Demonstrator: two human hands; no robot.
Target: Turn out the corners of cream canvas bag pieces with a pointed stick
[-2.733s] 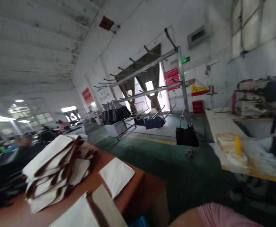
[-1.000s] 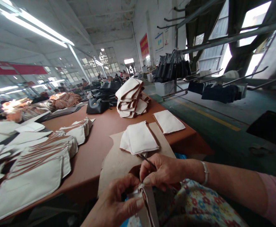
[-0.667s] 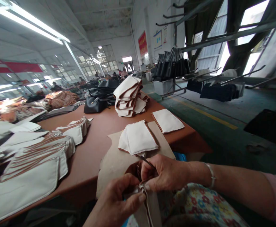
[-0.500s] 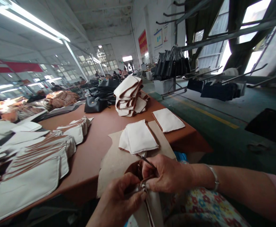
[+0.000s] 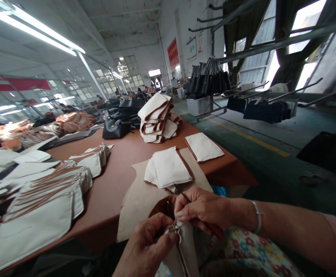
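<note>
Low in front of me is a white fabric piece with brown edging (image 5: 187, 242), a dark seam or zipper running down its length. My left hand (image 5: 149, 240) pinches its upper end between thumb and fingers. Just above, my right hand (image 5: 202, 207) has thumb and forefinger closed at the same end. A slim tool with a red handle (image 5: 217, 231) sticks out under my right hand, and its dark tip shows over the knuckles; its kind is unclear. Beyond the hands, several white fabric pieces (image 5: 172, 167) lie on a beige sheet (image 5: 133, 200).
The brown-covered table (image 5: 122, 157) carries a leaning stack of white pieces (image 5: 156, 119), a single white piece (image 5: 204, 147) and black bags (image 5: 116, 129). Overlapping white pieces (image 5: 47, 211) fill the left side. A metal rack (image 5: 271, 44) with hanging bags stands at the right.
My right hand has shifted its grip at the end of the fabric, turning so that the tool's red handle shows below it. My left hand keeps its pinch, almost in place.
</note>
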